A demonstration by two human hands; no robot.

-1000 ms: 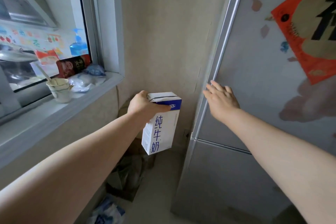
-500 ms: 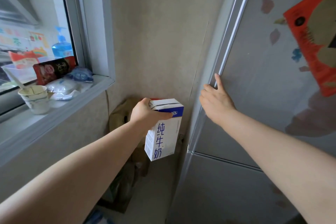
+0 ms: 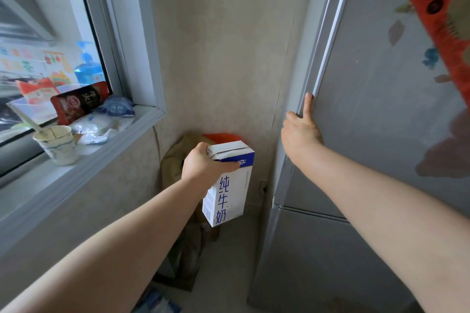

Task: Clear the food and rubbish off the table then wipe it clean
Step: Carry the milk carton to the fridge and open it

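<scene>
My left hand [image 3: 203, 164] grips the top of a white and blue milk carton [image 3: 227, 192] and holds it upright in the air in front of the wall corner. My right hand [image 3: 300, 129] is on the left edge of the grey fridge's upper door [image 3: 381, 99]. Its fingers curl round that edge and the forefinger points up along it. The door looks shut against the fridge body.
A windowsill [image 3: 84, 160] at the left carries a used paper cup [image 3: 57, 145] with a spoon, snack packets [image 3: 78, 103] and plastic bags. Brown paper bags [image 3: 178, 160] stand on the floor in the corner below the carton. The fridge's lower door [image 3: 318, 262] is shut.
My right hand went from reaching flat towards the fridge to hooking its fingers round the upper door's edge. The carton stayed in my left hand, and my view came closer.
</scene>
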